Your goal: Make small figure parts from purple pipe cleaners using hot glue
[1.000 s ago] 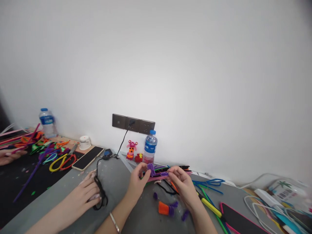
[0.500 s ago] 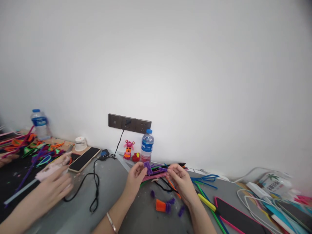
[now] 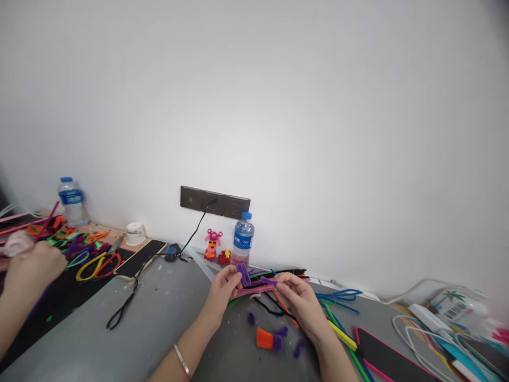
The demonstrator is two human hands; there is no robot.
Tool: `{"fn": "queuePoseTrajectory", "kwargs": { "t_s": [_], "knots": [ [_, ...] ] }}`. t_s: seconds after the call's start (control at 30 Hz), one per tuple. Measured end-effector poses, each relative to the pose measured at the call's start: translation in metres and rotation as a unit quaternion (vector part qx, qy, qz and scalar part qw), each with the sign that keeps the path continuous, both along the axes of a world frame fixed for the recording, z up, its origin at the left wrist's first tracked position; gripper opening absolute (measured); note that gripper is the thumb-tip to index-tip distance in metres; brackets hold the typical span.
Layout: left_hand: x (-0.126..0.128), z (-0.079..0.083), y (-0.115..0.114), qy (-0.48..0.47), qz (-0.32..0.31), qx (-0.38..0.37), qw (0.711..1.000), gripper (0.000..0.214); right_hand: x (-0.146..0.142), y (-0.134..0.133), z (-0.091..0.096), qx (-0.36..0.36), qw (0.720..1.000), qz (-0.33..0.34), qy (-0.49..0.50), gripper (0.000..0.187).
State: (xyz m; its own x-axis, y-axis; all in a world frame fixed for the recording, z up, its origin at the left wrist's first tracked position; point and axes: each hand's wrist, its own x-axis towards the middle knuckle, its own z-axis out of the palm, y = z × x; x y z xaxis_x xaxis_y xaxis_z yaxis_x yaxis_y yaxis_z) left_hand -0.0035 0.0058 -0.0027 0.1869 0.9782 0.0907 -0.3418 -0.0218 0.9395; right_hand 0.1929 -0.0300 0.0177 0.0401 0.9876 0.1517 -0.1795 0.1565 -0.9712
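My left hand point(image 3: 222, 293) pinches a folded purple pipe cleaner point(image 3: 244, 274) above the grey table point(image 3: 167, 318). My right hand point(image 3: 301, 300) pinches the other end of the same purple piece, close to my left hand. Beneath both hands lies a pile of coloured pipe cleaners point(image 3: 274, 282), pink, black and green. An orange bit with purple scraps point(image 3: 269, 339) lies on the table just in front of my hands.
A water bottle point(image 3: 242, 240) and small pipe-cleaner figures point(image 3: 212, 245) stand by the wall sockets point(image 3: 214, 202). A co-worker's hand point(image 3: 27, 270) works at the left over a black mat, near a phone point(image 3: 142, 258) and black cable point(image 3: 131, 297). Another phone point(image 3: 393, 361) and white cables lie at the right.
The co-worker's hand has pulled away leftward from the black cable to the black mat. My hands stay together on the purple pipe cleaner, shifted only slightly.
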Motion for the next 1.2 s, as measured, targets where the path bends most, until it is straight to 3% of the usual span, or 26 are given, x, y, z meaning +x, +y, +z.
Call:
{"fn": "queuePoseTrajectory", "kwargs": {
  "t_s": [0.53,0.9,1.2],
  "knots": [
    [-0.008,0.011,-0.001,0.03,-0.069,-0.019,0.997,0.039,-0.001,0.005,-0.004,0.008,0.999,-0.049,-0.019,0.032],
    [-0.015,0.025,-0.009,0.087,-0.151,-0.028,0.984,0.038,-0.003,0.001,-0.005,-0.005,1.0,0.001,-0.027,0.029],
    [-0.009,0.017,-0.007,0.055,-0.122,-0.03,0.99,0.037,-0.028,0.008,-0.01,0.014,0.993,-0.119,0.017,0.033]
  ]
}}
